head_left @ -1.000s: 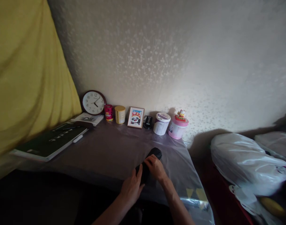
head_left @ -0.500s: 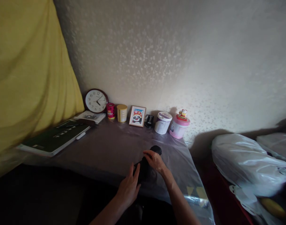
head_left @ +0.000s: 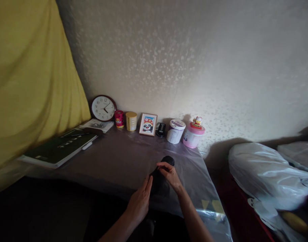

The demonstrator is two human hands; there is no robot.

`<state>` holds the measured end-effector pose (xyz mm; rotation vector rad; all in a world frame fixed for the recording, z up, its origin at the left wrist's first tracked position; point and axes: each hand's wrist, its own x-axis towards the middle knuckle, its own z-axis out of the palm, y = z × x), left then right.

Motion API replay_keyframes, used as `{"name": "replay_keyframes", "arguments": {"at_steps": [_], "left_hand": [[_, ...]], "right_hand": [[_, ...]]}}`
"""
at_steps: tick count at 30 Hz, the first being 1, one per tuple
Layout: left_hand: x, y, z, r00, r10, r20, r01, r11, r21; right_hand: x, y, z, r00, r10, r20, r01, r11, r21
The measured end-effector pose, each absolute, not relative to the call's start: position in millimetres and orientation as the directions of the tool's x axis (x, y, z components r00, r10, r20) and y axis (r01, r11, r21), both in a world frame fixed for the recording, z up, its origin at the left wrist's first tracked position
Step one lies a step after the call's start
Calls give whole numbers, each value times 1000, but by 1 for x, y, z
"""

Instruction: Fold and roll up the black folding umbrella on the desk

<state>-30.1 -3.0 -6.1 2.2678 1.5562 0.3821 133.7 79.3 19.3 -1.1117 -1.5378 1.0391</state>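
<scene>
A black thing [head_left: 160, 183] lies on the table in front of me, with a rounded black end [head_left: 168, 160] at its far side. Its dark, thin-looking body spreads towards me; its exact kind is too dark to make out. My right hand [head_left: 169, 174] pinches it near the rounded end, thumb and fingertips pressed together. Along its left edge, my left hand [head_left: 140, 201] holds it with fingers straight and close together. The left thumb is hidden against the dark material.
Along the wall stand a clock [head_left: 103, 108], a red can [head_left: 119, 119], a yellow can [head_left: 131, 121], a panda picture frame [head_left: 148, 124], a white tub [head_left: 176, 131] and a pink-lidded tub [head_left: 193, 136]. A green book [head_left: 63, 148] lies left. White plastic bags [head_left: 265, 171] sit right.
My left hand's spread fingers have come together against the black thing's edge, and its thumb has gone out of sight. My right hand has shifted slightly right, still pinching.
</scene>
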Motion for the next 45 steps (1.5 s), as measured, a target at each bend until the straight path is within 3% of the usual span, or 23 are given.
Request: {"name": "replay_keyframes", "arguments": {"at_steps": [6,9,14,17,21,24,27,29,31,35,38,45], "left_hand": [[-28,-5,-7,348,937,38,849,-332,410],[-27,-5,-6,346,937,46,865,-338,370],[-26,-7,-3,335,942,-35,895,-306,324],[-29,-6,-3,349,937,-20,853,-309,422],[-37,2,2,333,943,25,722,-271,636],[-48,13,5,291,947,-135,550,-51,834],[-61,20,6,226,928,-297,443,174,879],[-67,20,6,141,953,-266,463,174,869],[-70,16,6,76,987,-138,545,75,835],[-71,8,1,171,978,118,808,-208,551],[-74,12,-8,220,972,82,882,-234,410],[-73,31,-9,216,976,19,917,-209,339]], "right_hand": [[178,49,23,-159,987,35,67,46,-997],[202,46,15,-72,997,-32,62,-28,-998],[229,56,-8,119,992,35,118,21,-993],[236,57,-20,148,988,50,187,21,-982],[238,54,-29,179,981,72,218,32,-975],[238,52,-31,176,981,87,239,44,-970],[237,52,-31,182,979,92,265,41,-963],[236,52,-30,193,976,98,280,41,-959],[236,52,-30,199,974,107,288,46,-956],[237,52,-32,189,975,117,336,48,-941],[239,52,-34,190,970,154,372,74,-925],[240,52,-32,170,968,186,414,102,-905]]}}
